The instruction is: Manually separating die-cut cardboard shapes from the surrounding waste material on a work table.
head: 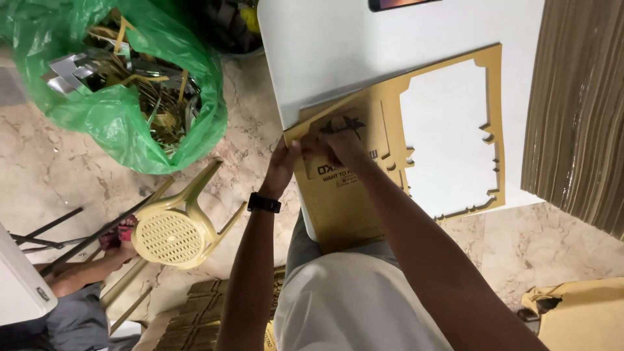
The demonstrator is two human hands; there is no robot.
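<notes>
A: What lies at the far left?

B: A green bag (114, 97) full of gold and silver card scraps sits on the marble floor (45, 175). Near it stands a pale yellow stool (172, 234). At the near left edge another person's arm (81, 270) rests low, beside dark metal rods.

A: And the wearer's hands?

B: The left hand (283, 168), with a black watch (264, 203) on its wrist, pinches the left edge of a gold card (351, 195). Its grip is closed on that edge. The right hand (338, 146) lies just beside it, fingers curled down onto the same card near its printed part. Whether that grip truly clamps the card cannot be told.

A: Where is the card?

B: It lies on the white desk (338, 45), its near end overhanging toward the person's lap. A large window with a notched outline is cut from its right half, and the desk shows through.

A: Further right?

B: A tall stack of gold sheets (578, 110) stands at the desk's right edge. More gold card (585, 312) lies on the floor, near right.
</notes>
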